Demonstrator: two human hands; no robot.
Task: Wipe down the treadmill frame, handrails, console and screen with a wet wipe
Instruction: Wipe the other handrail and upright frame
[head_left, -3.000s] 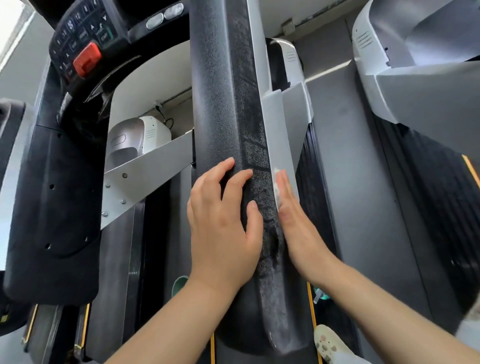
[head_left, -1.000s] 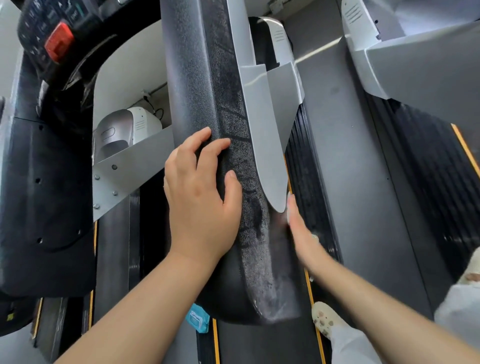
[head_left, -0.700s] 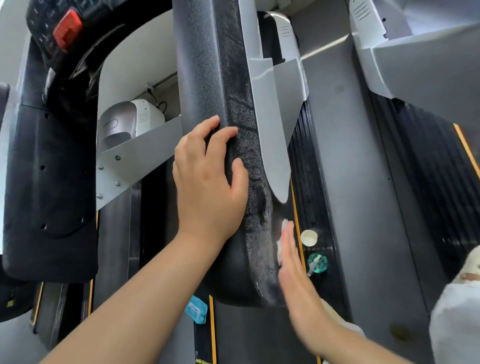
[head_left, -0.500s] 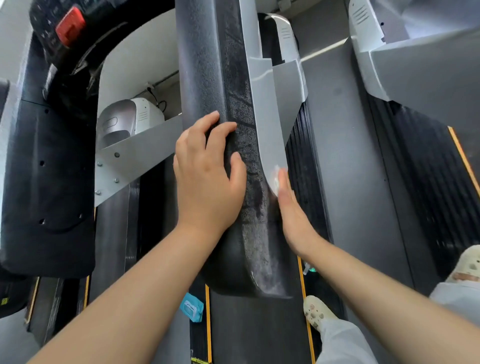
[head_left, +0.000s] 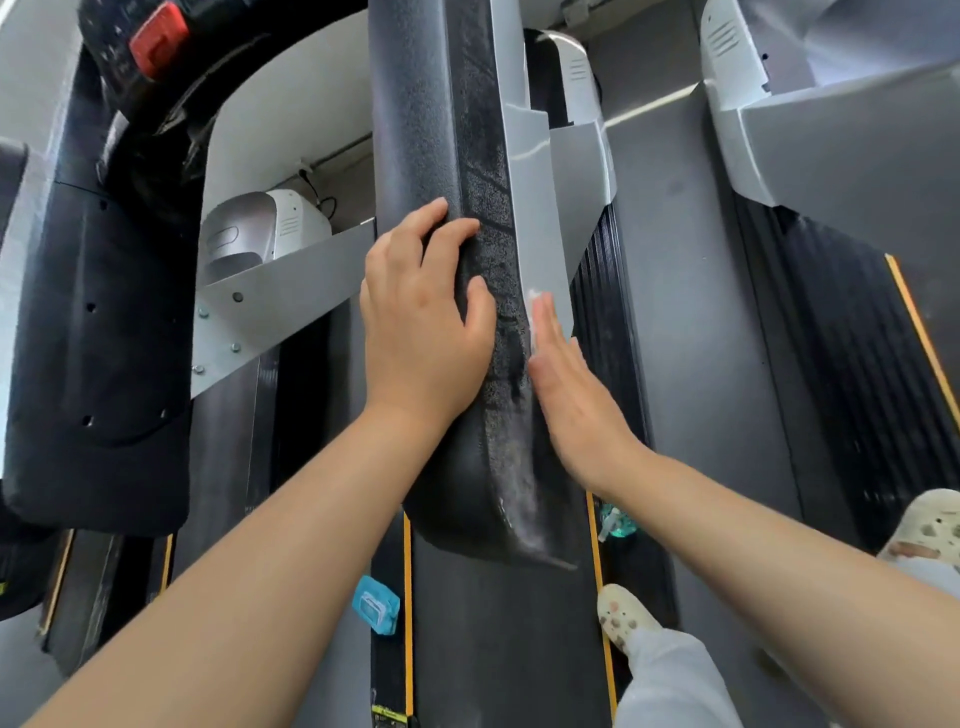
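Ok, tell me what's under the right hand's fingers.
A bit of white wet wipe shows at the fingertips of the right hand, pressed flat against the grey side panel of the handrail. The rest of the wipe is covered by the hand.

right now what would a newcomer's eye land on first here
First the two hands in mid-frame on the black handrail: the left hand lies over its top, and the right hand presses a white wipe flat against its right side. Next, the red button on the console at top left, and a blue packet on the floor below the handrail's end.
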